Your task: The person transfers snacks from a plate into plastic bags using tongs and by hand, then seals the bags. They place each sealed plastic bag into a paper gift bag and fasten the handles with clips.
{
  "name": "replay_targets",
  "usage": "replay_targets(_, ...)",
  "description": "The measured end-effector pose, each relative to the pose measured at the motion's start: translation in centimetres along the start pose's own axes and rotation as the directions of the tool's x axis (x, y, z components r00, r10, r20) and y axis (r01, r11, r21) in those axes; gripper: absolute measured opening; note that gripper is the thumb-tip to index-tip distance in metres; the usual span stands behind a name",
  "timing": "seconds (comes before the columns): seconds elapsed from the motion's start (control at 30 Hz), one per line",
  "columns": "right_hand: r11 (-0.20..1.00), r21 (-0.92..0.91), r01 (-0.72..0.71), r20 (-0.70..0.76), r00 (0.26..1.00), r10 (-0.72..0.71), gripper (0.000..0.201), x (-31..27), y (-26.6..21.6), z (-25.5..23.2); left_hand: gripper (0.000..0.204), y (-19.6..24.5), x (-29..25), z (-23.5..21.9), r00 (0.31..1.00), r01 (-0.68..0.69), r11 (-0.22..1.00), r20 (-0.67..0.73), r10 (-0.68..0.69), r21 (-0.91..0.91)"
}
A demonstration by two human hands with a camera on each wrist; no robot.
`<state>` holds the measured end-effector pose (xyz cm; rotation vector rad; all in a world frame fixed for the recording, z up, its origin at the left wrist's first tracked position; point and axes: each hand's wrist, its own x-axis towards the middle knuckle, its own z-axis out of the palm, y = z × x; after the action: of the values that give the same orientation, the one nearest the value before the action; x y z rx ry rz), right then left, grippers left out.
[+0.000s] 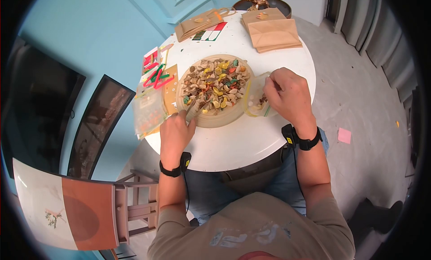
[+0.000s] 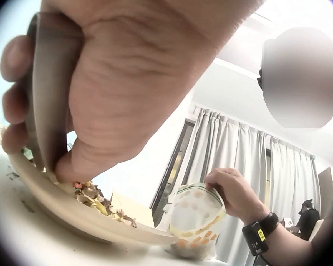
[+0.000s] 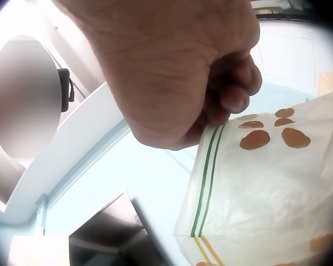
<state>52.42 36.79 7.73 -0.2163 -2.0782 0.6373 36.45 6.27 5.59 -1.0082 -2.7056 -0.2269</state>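
My left hand (image 1: pixel 175 133) grips a grey metal tool (image 2: pixel 49 94) like tongs, its tip over the near left rim of a round tray (image 1: pixel 211 121). Dried petals, pods and coloured pieces (image 1: pixel 215 82) are heaped on this tray. With curled fingers, my right hand (image 1: pixel 291 96) pinches the top edge of a clear zip bag (image 1: pixel 255 94) at the tray's right side. Brown spots and a green zip line mark the bag (image 3: pixel 266 183) in the right wrist view. Some dark bits lie inside it; its bottom is low by the tray in the left wrist view.
Another clear bag (image 1: pixel 149 111) lies left of the tray, near red and green strips (image 1: pixel 158 76) and brown card. Folded paper bags (image 1: pixel 197 25) and a paper bag stack (image 1: pixel 274 31) stand at the table's back. A stool (image 1: pixel 139 206) is at lower left.
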Motion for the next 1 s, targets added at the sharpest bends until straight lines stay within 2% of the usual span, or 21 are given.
replay_targets(0.13, 1.0, 0.003, 0.004, -0.005, 1.0, -0.004, 0.013, -0.1, 0.1, 0.1, 0.029, -0.2, 0.6, 0.0, 0.999, 0.018, 0.998, 0.044, -0.016, -0.057)
replay_targets(0.2, 1.0, 0.006, 0.003, -0.007, 1.0, -0.003, 0.013, -0.1, 0.2, 0.1, 0.028, 0.1, 0.6, -0.5, 0.994, 0.083, 0.99, 0.075, -0.074, -0.113)
replay_targets(0.43, 1.0, 0.006, 0.011, -0.007, 1.0, -0.011, 0.013, 0.0, 0.1, -0.1, 0.022, 0.1, 0.2, -0.6, 0.997, 0.044, 0.991, 0.066, -0.036, -0.125)
replay_targets(0.63, 1.0, 0.019, 0.014, -0.015, 1.0, -0.014, 0.013, 0.0, 0.1, -0.2, 0.017, 0.5, -0.4, -2.8, 1.0, 0.016, 0.992, -0.013, -0.018, -0.127)
replay_targets(0.7, 1.0, 0.015, 0.017, -0.012, 1.0, -0.017, 0.013, 0.0, 0.2, -0.1, 0.016, 0.9, -0.5, -3.6, 0.996, -0.031, 0.994, -0.091, 0.021, -0.106)
replay_targets(0.83, 1.0, 0.012, 0.024, -0.013, 1.0, -0.024, 0.013, -0.1, 0.4, 0.0, 0.017, 3.2, -0.2, -4.9, 0.991, -0.055, 0.991, -0.125, 0.04, -0.12)
replay_targets(0.9, 1.0, 0.006, 0.023, -0.011, 1.0, -0.023, 0.013, -0.2, 0.5, 0.0, 0.018, 5.0, -0.2, -5.3, 0.977, -0.165, 0.969, -0.165, 0.135, -0.182)
replay_targets(0.93, 1.0, 0.007, 0.025, -0.008, 1.0, -0.025, 0.013, -0.2, 0.5, 0.0, 0.018, 6.2, -0.1, -5.8, 0.977, -0.167, 0.968, -0.166, 0.136, -0.187)
replay_targets(1.0, 1.0, -0.001, 0.023, -0.006, 1.0, -0.023, 0.013, -0.2, 0.5, -0.1, 0.021, 8.5, 0.0, -6.3, 0.978, -0.207, 0.935, -0.075, 0.194, -0.287)
